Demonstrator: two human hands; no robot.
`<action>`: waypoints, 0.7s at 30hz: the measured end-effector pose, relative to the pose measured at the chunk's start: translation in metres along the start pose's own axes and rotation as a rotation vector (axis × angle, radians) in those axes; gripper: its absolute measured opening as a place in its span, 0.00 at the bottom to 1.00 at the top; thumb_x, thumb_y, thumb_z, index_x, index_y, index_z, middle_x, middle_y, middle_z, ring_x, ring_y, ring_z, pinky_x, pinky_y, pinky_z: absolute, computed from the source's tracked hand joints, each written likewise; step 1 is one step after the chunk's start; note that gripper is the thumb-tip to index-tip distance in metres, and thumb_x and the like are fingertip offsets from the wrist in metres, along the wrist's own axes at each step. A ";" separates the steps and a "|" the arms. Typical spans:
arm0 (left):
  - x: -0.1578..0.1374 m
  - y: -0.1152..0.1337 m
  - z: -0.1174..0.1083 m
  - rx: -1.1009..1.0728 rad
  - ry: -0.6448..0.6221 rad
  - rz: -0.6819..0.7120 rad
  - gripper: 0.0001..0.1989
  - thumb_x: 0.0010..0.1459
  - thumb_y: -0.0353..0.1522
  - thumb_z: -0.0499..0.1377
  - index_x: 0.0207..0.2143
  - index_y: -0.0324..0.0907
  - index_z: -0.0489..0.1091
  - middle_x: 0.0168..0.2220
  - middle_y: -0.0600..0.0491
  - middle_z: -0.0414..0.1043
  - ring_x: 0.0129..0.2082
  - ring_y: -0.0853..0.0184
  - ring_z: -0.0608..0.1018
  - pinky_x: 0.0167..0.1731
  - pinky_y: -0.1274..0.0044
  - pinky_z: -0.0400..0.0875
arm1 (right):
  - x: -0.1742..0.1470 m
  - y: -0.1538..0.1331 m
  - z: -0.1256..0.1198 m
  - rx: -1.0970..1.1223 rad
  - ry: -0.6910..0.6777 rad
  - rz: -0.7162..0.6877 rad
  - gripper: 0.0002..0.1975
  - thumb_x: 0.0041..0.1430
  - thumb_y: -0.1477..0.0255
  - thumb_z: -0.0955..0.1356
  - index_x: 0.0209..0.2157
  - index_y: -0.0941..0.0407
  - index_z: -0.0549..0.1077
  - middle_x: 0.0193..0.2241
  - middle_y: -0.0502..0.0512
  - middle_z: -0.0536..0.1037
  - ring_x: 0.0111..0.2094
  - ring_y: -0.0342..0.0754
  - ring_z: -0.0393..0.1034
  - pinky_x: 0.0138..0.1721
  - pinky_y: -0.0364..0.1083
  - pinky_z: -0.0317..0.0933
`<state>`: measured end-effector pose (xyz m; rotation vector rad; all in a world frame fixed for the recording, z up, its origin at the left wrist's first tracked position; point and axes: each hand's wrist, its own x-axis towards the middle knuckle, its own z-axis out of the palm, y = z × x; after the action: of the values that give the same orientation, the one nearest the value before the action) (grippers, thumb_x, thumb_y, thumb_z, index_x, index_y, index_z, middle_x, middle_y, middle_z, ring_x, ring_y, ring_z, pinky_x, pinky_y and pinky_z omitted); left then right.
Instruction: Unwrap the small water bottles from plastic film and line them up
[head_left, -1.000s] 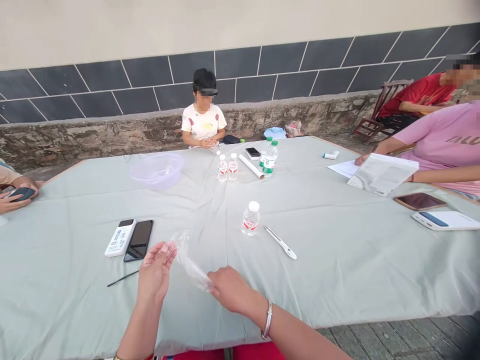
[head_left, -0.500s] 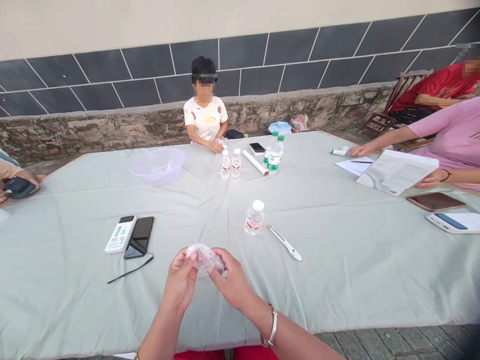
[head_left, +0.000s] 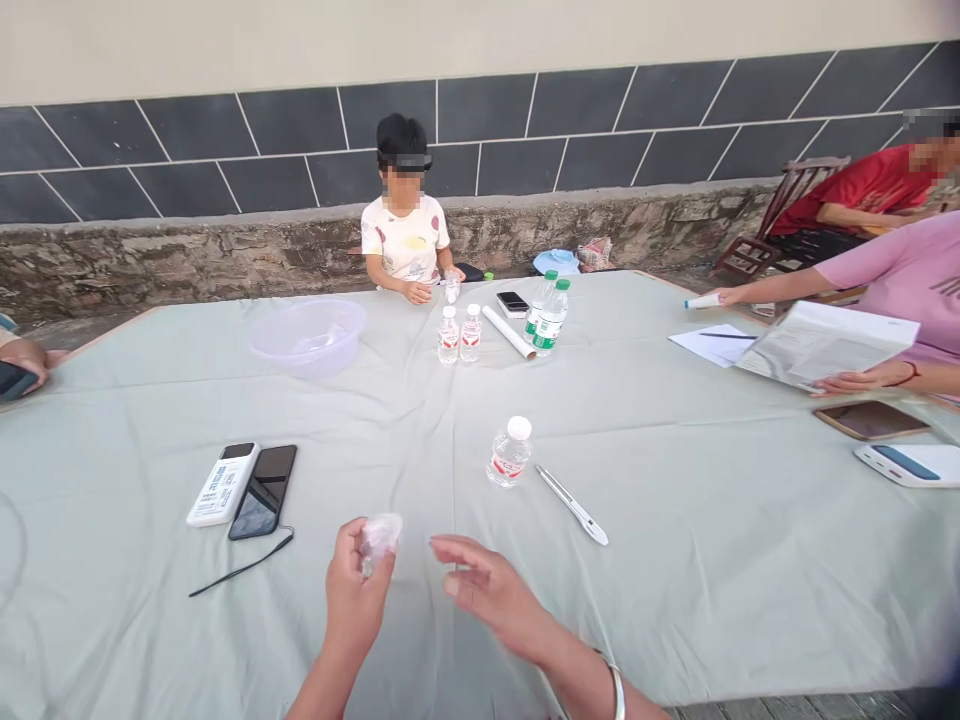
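Observation:
Between the thumb and fingers of my left hand [head_left: 358, 580] is a small bundle of crumpled clear plastic film [head_left: 382, 535], held just above the cloth. Whether anything is inside the film cannot be made out. My right hand [head_left: 499, 600] is apart from it on the right, fingers stretched and thumb separate, with nothing in it. Beyond that hand a small water bottle [head_left: 509, 455] with a white cap stands upright. A white utility knife [head_left: 572, 505] lies just right of the bottle.
Left of my hands lie a white power bank [head_left: 223, 485] and a black phone [head_left: 264, 492] with a strap. Farther off are a translucent basin [head_left: 307, 345], two small bottles, a white roll [head_left: 510, 333] and green-capped bottles [head_left: 551, 318]. A person [head_left: 405, 235] sits opposite; another on the right holds a white box [head_left: 825, 345].
My right hand has let go of the plastic film and moved right, opening. The film, now in my left hand alone, is more bunched. The person opposite has raised a small clear item.

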<state>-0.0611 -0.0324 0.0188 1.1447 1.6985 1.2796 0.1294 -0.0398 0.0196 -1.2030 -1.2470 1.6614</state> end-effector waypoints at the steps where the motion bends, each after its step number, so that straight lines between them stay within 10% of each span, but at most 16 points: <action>1: 0.005 0.002 -0.002 -0.063 0.020 -0.069 0.20 0.46 0.40 0.60 0.41 0.44 0.63 0.35 0.52 0.74 0.30 0.66 0.75 0.32 0.74 0.69 | 0.004 0.007 -0.015 -0.157 0.217 -0.036 0.23 0.47 0.62 0.69 0.48 0.48 0.72 0.51 0.55 0.70 0.48 0.53 0.67 0.49 0.52 0.61; 5: 0.018 0.003 -0.010 -0.209 -0.127 -0.198 0.18 0.44 0.41 0.61 0.37 0.44 0.63 0.29 0.57 0.70 0.26 0.70 0.71 0.29 0.79 0.65 | 0.031 0.029 -0.076 -0.460 0.811 0.019 0.35 0.45 0.57 0.67 0.55 0.57 0.62 0.35 0.54 0.73 0.27 0.49 0.67 0.34 0.52 0.64; 11: 0.020 -0.014 -0.010 -0.016 -0.280 -0.193 0.13 0.49 0.44 0.59 0.30 0.43 0.67 0.26 0.58 0.64 0.26 0.70 0.66 0.26 0.80 0.62 | 0.100 0.033 -0.101 -0.540 0.751 -0.050 0.29 0.45 0.57 0.68 0.47 0.58 0.66 0.17 0.43 0.66 0.22 0.48 0.64 0.26 0.46 0.58; 17: 0.036 -0.036 -0.008 0.113 -0.383 0.128 0.12 0.50 0.43 0.58 0.26 0.43 0.70 0.30 0.53 0.64 0.27 0.69 0.67 0.28 0.79 0.65 | 0.209 0.012 -0.094 -0.568 0.671 -0.077 0.31 0.47 0.58 0.69 0.51 0.57 0.65 0.19 0.43 0.67 0.24 0.46 0.65 0.27 0.43 0.59; 21: 0.042 -0.054 -0.005 0.185 -0.431 0.075 0.14 0.51 0.43 0.56 0.36 0.44 0.68 0.28 0.55 0.68 0.25 0.69 0.70 0.28 0.80 0.66 | 0.291 -0.012 -0.091 -0.579 0.670 -0.057 0.32 0.48 0.59 0.70 0.53 0.57 0.64 0.23 0.46 0.70 0.28 0.47 0.68 0.31 0.44 0.62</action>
<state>-0.0933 -0.0015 -0.0331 1.4823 1.4801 0.8488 0.1285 0.2574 -0.0508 -1.8445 -1.3171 0.7324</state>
